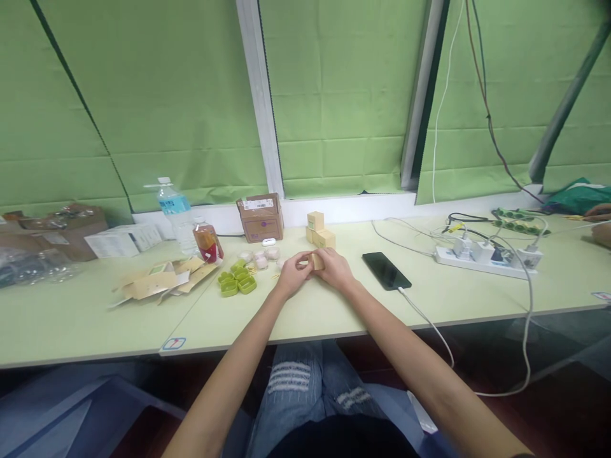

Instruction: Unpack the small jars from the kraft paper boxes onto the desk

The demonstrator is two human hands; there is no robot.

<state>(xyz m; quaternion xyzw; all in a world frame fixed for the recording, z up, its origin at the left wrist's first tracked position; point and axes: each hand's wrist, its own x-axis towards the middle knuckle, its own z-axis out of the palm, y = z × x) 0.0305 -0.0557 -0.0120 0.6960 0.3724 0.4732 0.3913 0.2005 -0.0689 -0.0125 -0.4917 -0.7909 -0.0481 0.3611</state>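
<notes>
Well inside table edges (310,335), hands (293,276) (335,271) hold a box (317,261).

Fingers of the left hand (293,273) and right hand (333,270) cover most of the small kraft box (317,261) between them, so its faces are hard to make out. Printing on the water bottle (172,205) and on the brown carton's shipping label (258,203) is too small to read. The left edge crops the clear plastic bags (31,267); the right edge cuts off another person's hand (599,212) (blurred, too) and a green bag (580,194).
</notes>
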